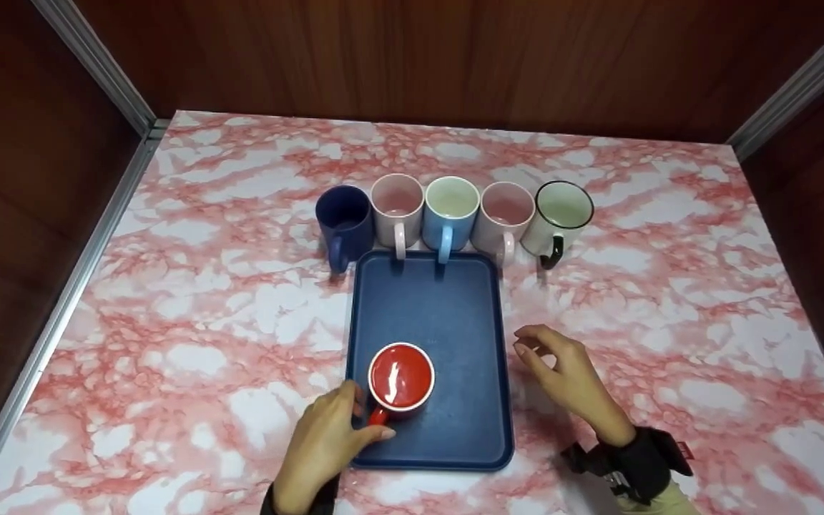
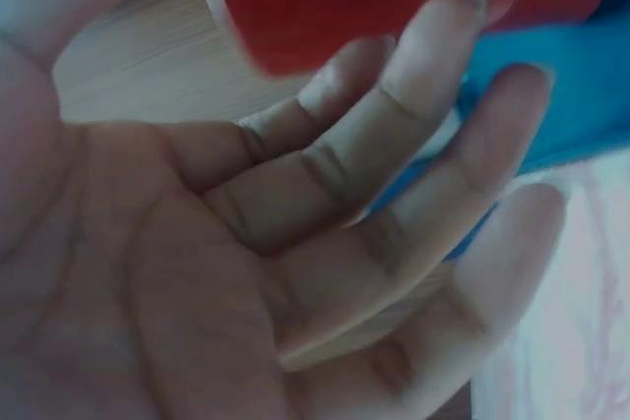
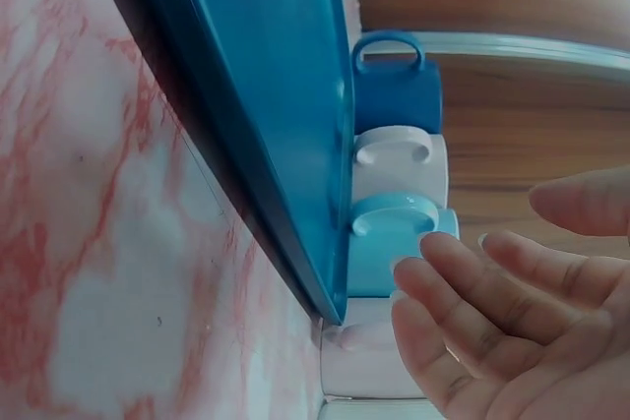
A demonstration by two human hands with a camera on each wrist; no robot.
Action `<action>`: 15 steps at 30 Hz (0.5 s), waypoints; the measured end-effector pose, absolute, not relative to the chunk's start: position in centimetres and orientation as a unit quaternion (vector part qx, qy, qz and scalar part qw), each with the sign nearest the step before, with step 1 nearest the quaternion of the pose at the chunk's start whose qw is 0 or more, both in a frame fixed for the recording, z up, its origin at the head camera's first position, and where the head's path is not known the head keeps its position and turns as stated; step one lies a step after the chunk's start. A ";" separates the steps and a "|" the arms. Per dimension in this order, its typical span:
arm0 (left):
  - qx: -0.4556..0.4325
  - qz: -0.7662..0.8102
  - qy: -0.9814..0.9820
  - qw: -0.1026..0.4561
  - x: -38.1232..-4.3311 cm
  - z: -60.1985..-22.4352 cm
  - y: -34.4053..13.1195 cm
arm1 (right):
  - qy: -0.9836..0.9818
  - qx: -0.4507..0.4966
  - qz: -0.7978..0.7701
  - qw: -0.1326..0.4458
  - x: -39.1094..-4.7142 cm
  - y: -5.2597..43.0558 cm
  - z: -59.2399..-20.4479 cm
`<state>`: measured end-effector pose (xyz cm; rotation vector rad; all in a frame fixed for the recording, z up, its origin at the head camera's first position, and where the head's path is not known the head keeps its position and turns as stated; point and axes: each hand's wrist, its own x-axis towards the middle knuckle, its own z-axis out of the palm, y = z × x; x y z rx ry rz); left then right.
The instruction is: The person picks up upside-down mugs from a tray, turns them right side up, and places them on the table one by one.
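Observation:
A red mug [image 1: 401,375] with a white rim stands upright on the near left part of a dark blue tray [image 1: 440,300]. Its handle points toward my left hand [image 1: 322,433]. That hand's thumb and fingers are spread on either side of the handle, over the tray's left edge. In the left wrist view the palm faces the camera, with loosely bent fingers [image 2: 433,76] overlapping the red mug [image 2: 325,7]. Past the tray's right edge, my right hand [image 1: 569,368] hovers with relaxed fingers and holds nothing.
Along the tray's far edge runs a row of upright mugs: dark blue [image 1: 349,225], pink [image 1: 385,227], light blue [image 1: 458,230], another pink [image 1: 487,236], and white with black rim and handle [image 1: 541,236]. Brown wooden panels [image 1: 440,64] wall in the marbled table [image 1: 240,300].

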<state>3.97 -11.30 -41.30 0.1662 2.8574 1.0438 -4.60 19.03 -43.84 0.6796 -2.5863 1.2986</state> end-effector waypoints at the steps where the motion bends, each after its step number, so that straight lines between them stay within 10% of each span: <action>1: 0.057 0.345 0.936 0.045 4.0 -41.5 -11.2 | -0.866 0.228 0.436 0.085 -4.6 19.0 -43.9; 15: 0.075 0.413 0.908 0.018 4.7 -42.7 -10.0 | -0.858 0.251 0.438 0.094 -4.1 18.5 -44.2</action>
